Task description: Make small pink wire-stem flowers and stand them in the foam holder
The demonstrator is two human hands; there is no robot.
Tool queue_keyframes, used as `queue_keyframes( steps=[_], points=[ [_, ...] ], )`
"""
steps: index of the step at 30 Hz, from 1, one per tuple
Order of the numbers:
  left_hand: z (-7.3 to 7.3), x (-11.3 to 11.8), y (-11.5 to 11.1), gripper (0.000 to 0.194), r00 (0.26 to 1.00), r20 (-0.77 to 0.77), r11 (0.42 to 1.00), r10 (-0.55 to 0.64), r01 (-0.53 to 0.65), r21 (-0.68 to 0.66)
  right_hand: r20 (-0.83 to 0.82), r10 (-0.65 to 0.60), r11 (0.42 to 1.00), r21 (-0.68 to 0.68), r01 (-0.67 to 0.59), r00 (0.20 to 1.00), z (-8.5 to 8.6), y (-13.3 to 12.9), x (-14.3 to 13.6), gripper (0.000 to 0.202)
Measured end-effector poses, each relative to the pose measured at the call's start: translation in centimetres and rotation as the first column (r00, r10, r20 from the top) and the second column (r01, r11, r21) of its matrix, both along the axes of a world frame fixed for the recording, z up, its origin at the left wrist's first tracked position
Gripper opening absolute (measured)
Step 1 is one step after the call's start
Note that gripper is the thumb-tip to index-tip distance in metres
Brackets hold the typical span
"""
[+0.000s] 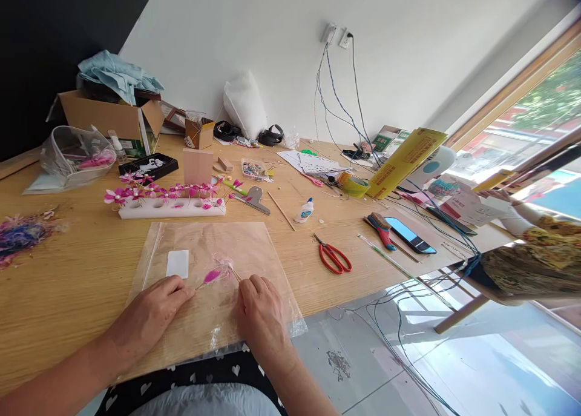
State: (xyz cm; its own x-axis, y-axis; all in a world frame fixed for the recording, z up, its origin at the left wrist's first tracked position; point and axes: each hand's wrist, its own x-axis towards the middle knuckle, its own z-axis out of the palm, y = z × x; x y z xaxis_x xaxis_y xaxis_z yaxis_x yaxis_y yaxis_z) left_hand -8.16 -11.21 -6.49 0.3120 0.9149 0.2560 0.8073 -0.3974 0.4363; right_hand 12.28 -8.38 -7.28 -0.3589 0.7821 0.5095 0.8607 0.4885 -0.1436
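A clear plastic bag [254, 246] lies flat on the table in front of me. My left hand [157, 307], fingers pinched, holds the thin stem of a magenta petal [211, 276] over the bag. My right hand [259, 310] is closed around a thin, light stick [235, 273] pointing up and left. Its tip meets a pale pink wispy clump [224, 266] beside the petal; I cannot tell whether that is glue, thread or film. A small white square [178, 263] rests on the bag just beyond my left hand.
Behind the bag, a white foam holder [172, 208] bears several magenta flowers. A glue bottle [304, 211], a wooden stick [281, 211] and red-handled scissors [333, 257] lie to the right. Farther right are a brush [381, 229], a phone [411, 234], cables and another person [531, 252].
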Motion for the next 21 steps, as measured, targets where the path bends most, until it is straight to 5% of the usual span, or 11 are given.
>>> queue_keyframes(
  steps=[7,12,16,21],
  points=[
    [0.2,0.2,0.2,0.03,0.999,-0.048,1.0,-0.019,0.018,-0.018,-0.014,0.16,0.983,-0.091,-0.161,0.987,0.3,-0.9,-1.1,0.018],
    [0.2,0.0,0.1,0.033,0.998,-0.055,0.999,-0.033,0.032,-0.019,0.084,0.105,0.972,-0.217,-0.085,0.991,0.7,0.1,-0.9,0.018],
    [0.1,-0.1,0.1,0.032,0.998,-0.054,0.999,-0.043,0.041,-0.035,0.048,0.046,0.983,-0.178,-0.037,0.998,0.8,0.2,-0.4,0.019],
    [0.4,0.1,0.2,0.032,0.998,-0.05,0.999,-0.024,0.022,-0.039,0.024,0.131,0.979,-0.161,-0.126,0.991,0.7,-0.3,-1.3,0.018]
  ],
)
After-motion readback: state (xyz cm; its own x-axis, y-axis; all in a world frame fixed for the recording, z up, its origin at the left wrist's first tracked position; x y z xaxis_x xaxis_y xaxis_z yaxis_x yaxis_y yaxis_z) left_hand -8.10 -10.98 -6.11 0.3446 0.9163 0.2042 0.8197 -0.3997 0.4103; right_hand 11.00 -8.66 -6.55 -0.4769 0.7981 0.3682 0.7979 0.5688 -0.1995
